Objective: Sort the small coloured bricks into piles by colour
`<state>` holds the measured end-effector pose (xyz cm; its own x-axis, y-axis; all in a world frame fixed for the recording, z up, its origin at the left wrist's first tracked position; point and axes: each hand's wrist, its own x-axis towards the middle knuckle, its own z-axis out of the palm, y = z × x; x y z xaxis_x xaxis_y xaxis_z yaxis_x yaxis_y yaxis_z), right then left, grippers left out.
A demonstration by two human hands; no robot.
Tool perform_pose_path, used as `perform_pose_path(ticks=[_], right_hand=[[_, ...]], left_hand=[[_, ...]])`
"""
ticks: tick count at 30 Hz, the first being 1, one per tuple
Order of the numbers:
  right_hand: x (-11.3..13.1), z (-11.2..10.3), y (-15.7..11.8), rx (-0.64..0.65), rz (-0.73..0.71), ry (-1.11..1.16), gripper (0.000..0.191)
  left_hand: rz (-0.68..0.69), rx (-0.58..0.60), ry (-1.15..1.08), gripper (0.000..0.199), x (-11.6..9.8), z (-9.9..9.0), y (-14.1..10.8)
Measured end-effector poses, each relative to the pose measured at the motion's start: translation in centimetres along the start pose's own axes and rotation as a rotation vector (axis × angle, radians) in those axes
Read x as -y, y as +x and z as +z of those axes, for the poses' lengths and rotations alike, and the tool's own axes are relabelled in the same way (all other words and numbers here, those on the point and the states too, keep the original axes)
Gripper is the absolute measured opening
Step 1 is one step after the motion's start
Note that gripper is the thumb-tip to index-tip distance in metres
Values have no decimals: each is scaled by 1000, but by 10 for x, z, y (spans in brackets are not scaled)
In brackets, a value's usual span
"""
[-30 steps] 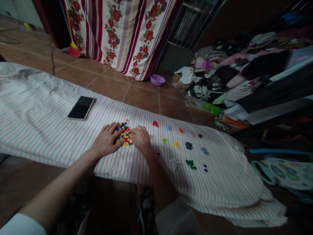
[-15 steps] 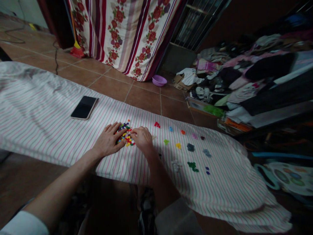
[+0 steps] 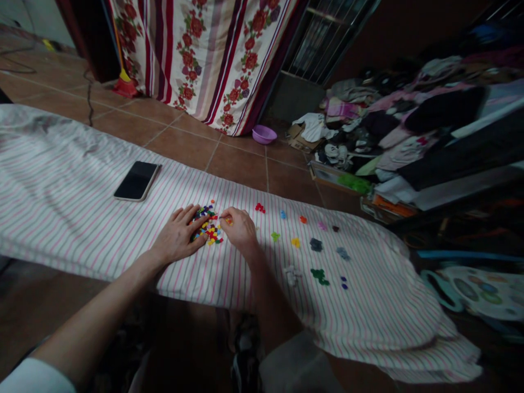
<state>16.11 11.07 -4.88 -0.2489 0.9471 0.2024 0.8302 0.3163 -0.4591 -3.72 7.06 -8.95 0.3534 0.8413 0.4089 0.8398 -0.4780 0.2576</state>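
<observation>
A pile of small multicoloured pieces (image 3: 213,233) lies on the striped cloth (image 3: 184,278). My left hand (image 3: 180,232) rests over the pile's left side with its fingers spread. At the pile's right edge, my right hand (image 3: 238,228) has thumb and fingertips pinched together; what they hold is too small to name. To the right lie small groups sorted by colour, among them red pieces (image 3: 260,208), yellow pieces (image 3: 295,242), dark grey pieces (image 3: 315,244), green pieces (image 3: 320,276) and white pieces (image 3: 292,274).
A phone (image 3: 137,180) lies on the cloth to the left. Beyond the cloth's far edge, a purple basin (image 3: 264,134) stands on the tiled floor near a floral curtain (image 3: 188,54). Clothes (image 3: 380,120) are heaped at the right.
My right hand has moved slightly right relative to the pile, opening a small gap from my left hand. The whole view has shifted a little.
</observation>
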Motion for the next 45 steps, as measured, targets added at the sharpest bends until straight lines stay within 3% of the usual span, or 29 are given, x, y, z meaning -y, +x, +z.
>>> perform_pose_path(ticks=[8,14,21,29,39,45], right_hand=[[-28,-23,2,-82,112,106,11],[-79,-69,-11,-252,369,135,14],[-133,-114,-52,-456,703,-58,20],[-167,-119,-87,-486,868,-175,25],[-172,-117,-93,-369,921,-209,29],[-175,-114,-92,-402,897,-189,26]], left_hand=[[31,22,44,55,3,-1,-1],[47,24,45,55,6,1,-1],[34,8,16,49,5,0,0],[27,-14,-27,47,3,0,0],[33,0,-10,47,5,0,0],[33,3,-9,48,4,-1,1]])
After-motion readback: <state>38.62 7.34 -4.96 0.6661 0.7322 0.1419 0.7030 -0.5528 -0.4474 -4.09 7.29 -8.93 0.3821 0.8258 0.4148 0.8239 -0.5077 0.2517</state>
